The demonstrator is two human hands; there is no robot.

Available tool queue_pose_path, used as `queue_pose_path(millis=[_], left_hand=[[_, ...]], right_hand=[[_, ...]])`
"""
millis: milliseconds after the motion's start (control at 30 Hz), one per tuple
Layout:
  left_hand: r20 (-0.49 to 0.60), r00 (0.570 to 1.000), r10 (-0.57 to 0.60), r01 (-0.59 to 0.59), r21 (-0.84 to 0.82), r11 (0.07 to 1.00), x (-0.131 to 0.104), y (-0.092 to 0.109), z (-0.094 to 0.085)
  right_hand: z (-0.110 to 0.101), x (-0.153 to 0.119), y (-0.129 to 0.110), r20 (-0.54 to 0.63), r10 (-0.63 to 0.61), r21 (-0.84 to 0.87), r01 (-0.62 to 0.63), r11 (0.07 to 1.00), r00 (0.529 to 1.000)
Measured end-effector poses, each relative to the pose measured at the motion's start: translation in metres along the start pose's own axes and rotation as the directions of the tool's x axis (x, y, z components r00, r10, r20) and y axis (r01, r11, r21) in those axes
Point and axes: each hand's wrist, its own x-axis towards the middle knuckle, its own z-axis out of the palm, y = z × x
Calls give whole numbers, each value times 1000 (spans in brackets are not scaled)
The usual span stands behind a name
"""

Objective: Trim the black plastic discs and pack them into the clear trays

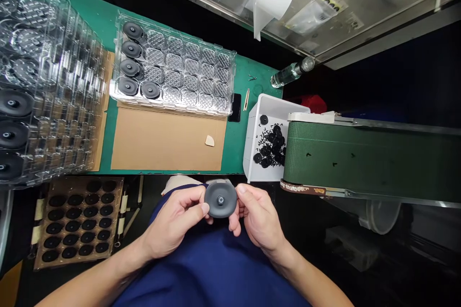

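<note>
Between my two hands, over my lap, is a round black disc (pixel 212 208) with a small raised hub at its centre facing up. My left hand (pixel 176 216) pinches its left edge between thumb and fingers. At the disc's right edge, my right hand (pixel 257 213) has its thumb and fingertips on the rim. Beyond them, on the green table, stands a clear plastic tray (pixel 173 104). Several like discs fill its left column, and one more black disc (pixel 150 89) sits in the second column of the front row.
A tall stack of clear trays (pixel 68 100) stands at left, beside flat cardboard (pixel 162 139). On the right, a white bin (pixel 254 141) with black discs and scraps meets a green conveyor belt (pixel 374 153). A bottle (pixel 291 73), phone (pixel 235 107) and knife (pixel 246 100) lie behind.
</note>
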Motion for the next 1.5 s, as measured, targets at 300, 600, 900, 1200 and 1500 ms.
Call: queue_pose_path(millis=[300,600,900,1200,1500], left_hand=[[-22,999,-48,46,-93,995,-2,-7,0],[-13,998,-57,55,-103,993,-3,-9,3],[31,997,-74,78,-160,984,-6,-17,-1],[-69,679,731,-432,768,473,-8,-15,3],[103,439,892,-484,864,138,-3,-27,-16]], right_hand=[[-2,-1,3,10,2,41,-2,999,1000],[-6,-3,7,-38,12,-149,-18,989,999],[0,-10,-3,-7,-68,-218,65,974,998],[-15,-4,-9,178,-561,-412,580,703,808],[-21,7,-14,503,-718,-416,863,287,481]])
